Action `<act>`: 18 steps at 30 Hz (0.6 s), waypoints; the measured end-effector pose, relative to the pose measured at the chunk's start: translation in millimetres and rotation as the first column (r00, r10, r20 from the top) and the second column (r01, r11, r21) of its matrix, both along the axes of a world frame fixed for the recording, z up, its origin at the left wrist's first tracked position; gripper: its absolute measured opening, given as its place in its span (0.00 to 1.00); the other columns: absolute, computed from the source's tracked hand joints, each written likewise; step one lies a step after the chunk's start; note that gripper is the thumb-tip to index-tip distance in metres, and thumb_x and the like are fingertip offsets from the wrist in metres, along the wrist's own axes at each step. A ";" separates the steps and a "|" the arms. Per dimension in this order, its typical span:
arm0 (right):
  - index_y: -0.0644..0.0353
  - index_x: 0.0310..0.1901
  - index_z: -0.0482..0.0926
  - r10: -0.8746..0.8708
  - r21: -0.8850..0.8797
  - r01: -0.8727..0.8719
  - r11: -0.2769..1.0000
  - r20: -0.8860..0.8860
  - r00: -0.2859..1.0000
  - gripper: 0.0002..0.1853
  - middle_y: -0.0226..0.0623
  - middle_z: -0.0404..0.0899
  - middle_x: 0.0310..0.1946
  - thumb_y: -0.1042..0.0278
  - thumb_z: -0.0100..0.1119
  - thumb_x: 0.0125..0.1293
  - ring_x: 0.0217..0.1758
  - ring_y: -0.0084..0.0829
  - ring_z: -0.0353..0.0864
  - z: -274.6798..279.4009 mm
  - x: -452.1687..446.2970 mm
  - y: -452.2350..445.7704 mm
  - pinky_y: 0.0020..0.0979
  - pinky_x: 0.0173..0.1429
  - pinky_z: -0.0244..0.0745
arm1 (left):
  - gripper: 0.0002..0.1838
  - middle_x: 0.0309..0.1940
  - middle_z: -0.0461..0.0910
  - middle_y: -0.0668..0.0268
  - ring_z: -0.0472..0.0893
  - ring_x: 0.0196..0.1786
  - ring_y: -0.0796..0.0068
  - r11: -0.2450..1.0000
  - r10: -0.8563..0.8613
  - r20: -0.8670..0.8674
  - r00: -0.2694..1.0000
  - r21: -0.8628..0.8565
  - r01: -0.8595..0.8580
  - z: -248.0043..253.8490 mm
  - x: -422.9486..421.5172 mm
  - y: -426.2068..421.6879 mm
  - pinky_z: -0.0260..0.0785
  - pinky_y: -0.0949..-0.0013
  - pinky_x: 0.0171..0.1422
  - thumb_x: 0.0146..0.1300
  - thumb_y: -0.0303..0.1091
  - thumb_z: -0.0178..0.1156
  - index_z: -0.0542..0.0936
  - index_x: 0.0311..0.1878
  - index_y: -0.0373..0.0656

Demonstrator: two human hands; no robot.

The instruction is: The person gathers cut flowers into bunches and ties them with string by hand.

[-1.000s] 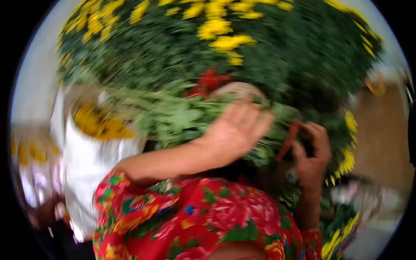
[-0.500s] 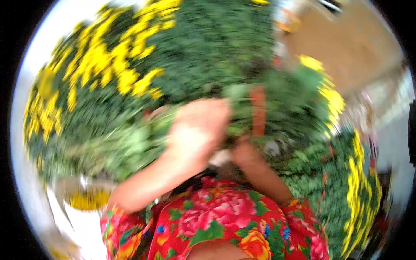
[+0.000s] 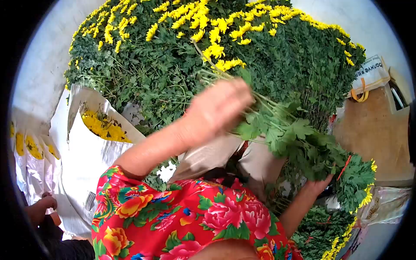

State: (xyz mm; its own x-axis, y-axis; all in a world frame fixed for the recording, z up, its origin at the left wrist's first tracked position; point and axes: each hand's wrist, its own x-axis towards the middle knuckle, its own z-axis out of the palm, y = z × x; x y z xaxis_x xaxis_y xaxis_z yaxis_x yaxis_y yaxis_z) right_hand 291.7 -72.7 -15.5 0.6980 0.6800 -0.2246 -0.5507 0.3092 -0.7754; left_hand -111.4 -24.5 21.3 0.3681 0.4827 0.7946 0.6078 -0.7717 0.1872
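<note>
Stems (image 3: 268, 103) run between hands (image 3: 222, 106), left blurred, right (image 3: 317, 185) partly leaf-covered.

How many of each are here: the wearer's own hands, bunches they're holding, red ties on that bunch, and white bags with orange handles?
Wearer's hands, left hand and right hand: 2
Held flower bunch: 1
Red tie: 1
White bag with orange handle: 1
Total: 5
</note>
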 end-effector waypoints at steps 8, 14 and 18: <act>0.56 0.64 0.72 0.029 -0.024 -0.031 0.999 -0.071 0.997 0.32 0.43 0.70 0.65 0.49 0.61 0.62 0.64 0.49 0.70 -5.0 -4.4 0.6 0.57 0.64 0.70 | 0.07 0.30 0.75 0.64 0.80 0.47 0.59 0.928 0.140 -0.623 0.770 -0.190 -0.322 2.5 -120.2 71.0 0.64 0.47 0.66 0.62 0.33 0.59 0.77 0.44 0.47; 0.59 0.64 0.72 0.142 0.044 -0.138 0.989 -0.105 0.984 0.30 0.44 0.71 0.64 0.53 0.61 0.63 0.64 0.49 0.71 -2.9 -11.0 1.9 0.54 0.65 0.69 | 0.06 0.26 0.74 0.56 0.76 0.26 0.50 0.789 0.429 -0.241 0.871 -0.370 -0.491 -15.5 -93.0 56.4 0.71 0.54 0.31 0.66 0.32 0.56 0.75 0.38 0.40; 0.62 0.62 0.73 0.062 -0.029 -0.063 0.998 -0.033 0.998 0.27 0.45 0.73 0.62 0.55 0.59 0.65 0.62 0.47 0.73 21.2 -46.2 5.9 0.50 0.65 0.71 | 0.10 0.21 0.73 0.67 0.71 0.22 0.73 0.701 0.450 0.488 0.748 -0.711 0.043 -19.2 -77.6 67.8 0.63 0.66 0.24 0.72 0.36 0.52 0.75 0.38 0.40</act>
State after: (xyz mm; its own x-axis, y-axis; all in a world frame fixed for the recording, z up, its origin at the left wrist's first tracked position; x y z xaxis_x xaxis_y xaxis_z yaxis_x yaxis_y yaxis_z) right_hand 245.6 -66.8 5.8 0.6465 0.7145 -0.2672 -0.5931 0.2504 -0.7652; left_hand -189.0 43.3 2.0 -0.2303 0.9436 0.2378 0.2973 -0.1645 0.9405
